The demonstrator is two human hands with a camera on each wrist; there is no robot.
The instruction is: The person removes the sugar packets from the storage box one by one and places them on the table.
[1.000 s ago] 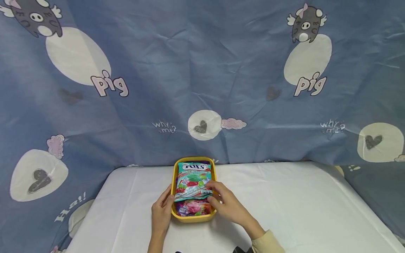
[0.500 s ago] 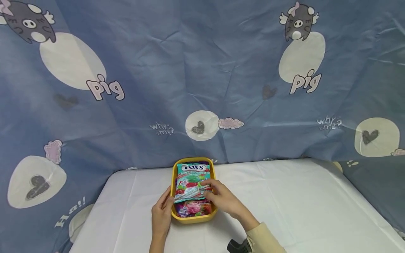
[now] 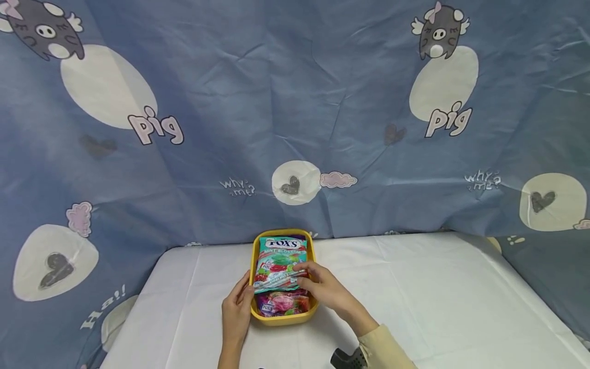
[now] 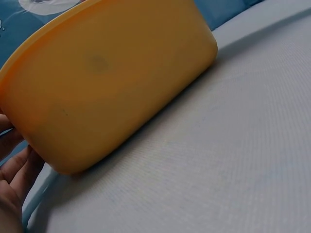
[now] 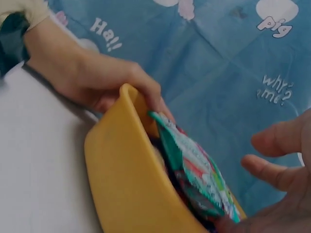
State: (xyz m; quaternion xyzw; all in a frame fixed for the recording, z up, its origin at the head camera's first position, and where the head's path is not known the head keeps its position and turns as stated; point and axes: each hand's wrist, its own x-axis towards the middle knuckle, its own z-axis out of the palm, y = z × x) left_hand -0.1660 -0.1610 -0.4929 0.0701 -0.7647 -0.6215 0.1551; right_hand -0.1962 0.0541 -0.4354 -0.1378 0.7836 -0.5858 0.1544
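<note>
Right hand (image 3: 328, 290) reaches slightly farther across the teal FOX'S Mint Blossom packet (image 3: 279, 259) than a second ago, fingers relaxed against it; left hand (image 3: 236, 313) grips the yellow container (image 3: 283, 321). Packet lies inside, atop purple candy packaging (image 3: 282, 304); placement appears nearly settled.

My left hand (image 3: 236, 313) grips the left side of the yellow container (image 3: 283, 321), fingers (image 4: 29, 171) against its wall. My right hand (image 3: 326, 291) reaches over the container's right edge, thumb (image 3: 308, 284) and index finger (image 3: 309, 266) held apart, wrist (image 3: 361, 322) outside it.
</note>
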